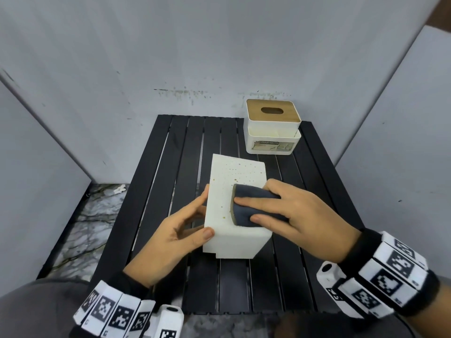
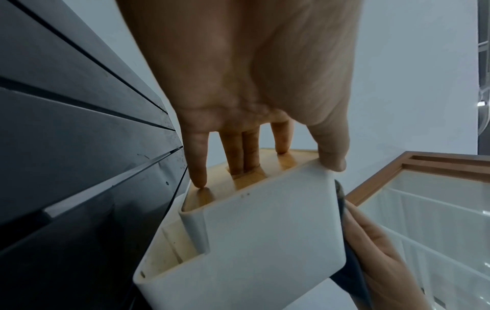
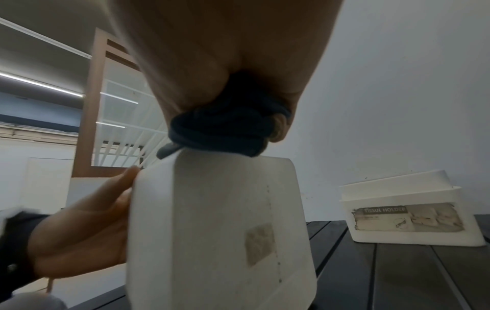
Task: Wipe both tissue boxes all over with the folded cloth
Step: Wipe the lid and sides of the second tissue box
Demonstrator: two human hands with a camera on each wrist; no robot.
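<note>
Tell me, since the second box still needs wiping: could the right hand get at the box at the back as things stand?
Probably yes. Nothing stands between the right hand and the wooden-lidded tissue box at the table's far right. But that hand is pressing the folded cloth on the tipped-over tissue box.

The near tissue box [image 1: 234, 211], centre frame, looks like matt white plastic, its upturned face speckled with brownish spots. The folded cloth [image 1: 253, 206] on it is soft dark-blue fabric. The far tissue box [image 1: 272, 132], upper right, has a smooth wooden lid over white plastic and a worn paper label. The table [image 1: 170, 167] is matt black slats.
</note>
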